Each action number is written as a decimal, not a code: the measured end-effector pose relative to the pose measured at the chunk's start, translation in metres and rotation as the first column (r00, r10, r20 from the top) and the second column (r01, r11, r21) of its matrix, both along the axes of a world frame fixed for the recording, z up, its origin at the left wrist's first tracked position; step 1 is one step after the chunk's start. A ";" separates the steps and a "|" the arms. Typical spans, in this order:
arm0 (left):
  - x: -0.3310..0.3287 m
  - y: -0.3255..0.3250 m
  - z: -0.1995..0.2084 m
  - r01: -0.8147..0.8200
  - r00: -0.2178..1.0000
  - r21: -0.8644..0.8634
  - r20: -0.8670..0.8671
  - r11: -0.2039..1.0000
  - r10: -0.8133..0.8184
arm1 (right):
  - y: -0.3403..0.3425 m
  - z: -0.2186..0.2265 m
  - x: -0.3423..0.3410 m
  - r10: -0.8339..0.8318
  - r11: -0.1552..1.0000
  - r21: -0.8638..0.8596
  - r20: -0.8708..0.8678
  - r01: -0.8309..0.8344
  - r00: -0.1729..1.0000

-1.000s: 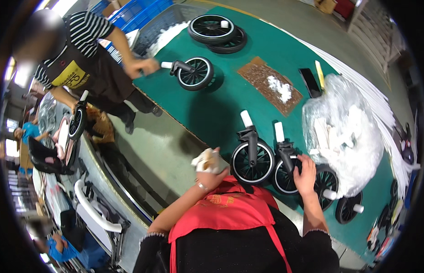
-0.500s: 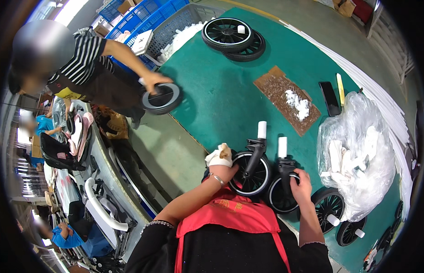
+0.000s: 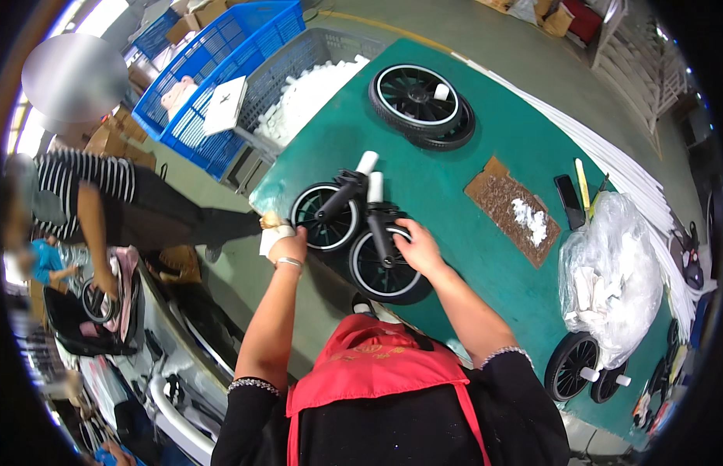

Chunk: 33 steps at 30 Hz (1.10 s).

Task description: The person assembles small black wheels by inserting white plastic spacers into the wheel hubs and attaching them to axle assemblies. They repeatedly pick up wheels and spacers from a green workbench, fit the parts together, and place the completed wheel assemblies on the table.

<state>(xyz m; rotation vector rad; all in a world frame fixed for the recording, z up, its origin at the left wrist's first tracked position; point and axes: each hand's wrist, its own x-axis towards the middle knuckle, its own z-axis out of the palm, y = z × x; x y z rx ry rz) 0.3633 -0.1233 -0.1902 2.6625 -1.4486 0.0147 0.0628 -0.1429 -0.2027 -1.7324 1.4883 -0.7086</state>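
At table [image 3: 524, 303], likely positioning; gripping left wheel [image 3: 330, 230] plus cloth [image 3: 273, 236] with left hand [image 3: 290, 246], right wheel [image 3: 392, 281] with right hand [image 3: 420, 247]; next needs steadying.

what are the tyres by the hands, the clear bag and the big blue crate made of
Tyres: perhaps rubber or foam, being dull black.
Bag: thin plastic film, see-through, crinkled and shiny.
Crate: probably moulded plastic, evenly blue with slotted sides.
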 end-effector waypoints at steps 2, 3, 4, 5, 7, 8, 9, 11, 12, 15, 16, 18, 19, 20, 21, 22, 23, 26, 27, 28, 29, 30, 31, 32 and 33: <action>0.039 -0.029 -0.003 -0.007 1.000 0.040 0.002 0.999 0.007 | -0.025 0.001 0.027 -0.012 0.999 0.045 0.124 0.006 0.992; 0.051 -0.043 -0.001 -0.002 1.000 0.087 -0.006 0.996 0.003 | -0.034 -0.004 0.032 -0.023 0.999 0.040 0.242 0.014 0.970; 0.059 -0.049 0.012 -0.041 0.994 0.180 -0.089 0.983 0.058 | -0.039 0.010 0.033 -0.015 0.999 0.051 0.214 0.004 0.977; 0.079 -0.048 -0.016 -0.051 0.997 0.065 -0.046 0.997 0.054 | -0.042 0.024 0.030 -0.006 0.998 0.063 0.188 -0.006 0.982; 0.078 -0.060 -0.017 0.044 0.996 -0.185 0.084 0.982 -0.029 | -0.051 0.014 0.007 -0.112 0.994 0.019 0.225 0.111 0.968; 0.068 -0.075 -0.009 0.117 0.989 -0.298 -0.047 0.947 -0.137 | -0.059 0.004 -0.008 -0.231 0.973 0.067 0.317 0.222 0.920; 0.041 -0.089 0.024 0.168 0.952 -0.412 -0.166 0.896 -0.255 | -0.072 -0.012 -0.028 -0.372 0.924 0.051 0.347 0.379 0.861; -0.021 -0.121 0.061 0.165 0.815 -0.635 -0.344 0.755 -0.467 | -0.110 -0.020 -0.056 -0.613 0.771 0.175 0.461 0.612 0.641; -0.040 -0.143 0.051 -0.050 0.580 -0.671 -0.623 0.740 -0.526 | -0.133 -0.018 -0.064 -0.652 0.736 0.155 0.422 0.659 0.629; -0.096 -0.207 0.082 -0.055 0.362 -0.293 -0.897 0.954 -0.255 | -0.198 -0.014 -0.079 -0.776 0.615 0.188 0.315 0.766 0.546; -0.098 -0.232 0.064 -0.046 0.370 -0.193 -0.915 0.980 -0.162 | -0.219 -0.011 -0.075 -0.804 0.585 0.276 0.317 0.762 0.503; -0.114 -0.259 0.051 -0.161 0.096 0.066 -0.992 0.985 0.082 | -0.257 -0.026 -0.072 -0.866 0.494 0.433 0.324 0.755 0.381; -0.129 -0.275 0.034 -0.135 0.011 0.009 -1.000 0.991 0.010 | -0.279 -0.065 -0.099 -0.757 0.637 0.233 0.367 0.735 0.540; -0.138 -0.270 0.044 -0.114 -0.037 0.056 -0.998 0.992 0.052 | -0.282 -0.059 -0.097 -0.776 0.628 0.420 0.275 0.655 0.568; -0.127 -0.273 -0.001 -0.152 -0.074 -0.010 -0.997 0.988 -0.022 | -0.285 -0.038 -0.085 -0.742 0.613 0.583 0.194 0.533 0.642; -0.153 -0.272 0.031 -0.080 0.020 0.088 -0.996 0.993 0.090 | -0.290 -0.049 -0.113 -0.784 0.572 0.670 0.279 0.473 0.554; -0.154 -0.271 0.015 -0.170 -0.181 0.078 -0.982 0.982 0.047 | -0.297 -0.049 -0.116 -0.738 0.580 0.728 0.280 0.365 0.614; -0.162 -0.252 0.020 -0.198 -0.310 0.176 -0.944 0.964 0.109 | -0.305 -0.057 -0.131 -0.645 0.700 0.710 0.588 0.070 0.487; -0.165 -0.248 0.013 -0.292 -0.454 0.255 -0.885 0.922 0.101 | -0.303 -0.046 -0.131 -0.625 0.709 0.703 0.592 0.054 0.508; -0.161 -0.240 0.024 -0.193 -0.374 0.275 -0.908 0.942 0.188 | -0.299 -0.039 -0.138 -0.638 0.685 0.728 0.601 0.000 0.481; -0.161 -0.234 0.026 -0.179 -0.368 0.259 -0.912 0.949 0.180 | -0.297 -0.029 -0.141 -0.648 0.658 0.750 0.604 -0.057 0.464; -0.157 -0.224 0.043 -0.158 -0.335 0.250 -0.924 0.955 0.186 | -0.287 -0.020 -0.144 -0.651 0.666 0.745 0.608 -0.042 0.454; -0.156 -0.217 0.041 -0.238 -0.393 0.282 -0.903 0.929 0.173 | -0.280 -0.007 -0.137 -0.642 0.679 0.733 0.619 -0.039 0.452; -0.150 -0.206 0.053 -0.233 -0.381 0.260 -0.911 0.937 0.159 | -0.268 0.002 -0.136 -0.631 0.713 0.701 0.648 -0.010 0.427; -0.142 -0.191 0.073 -0.231 -0.366 0.240 -0.919 0.943 0.145 | -0.257 0.012 -0.131 -0.617 0.744 0.668 0.676 0.016 0.403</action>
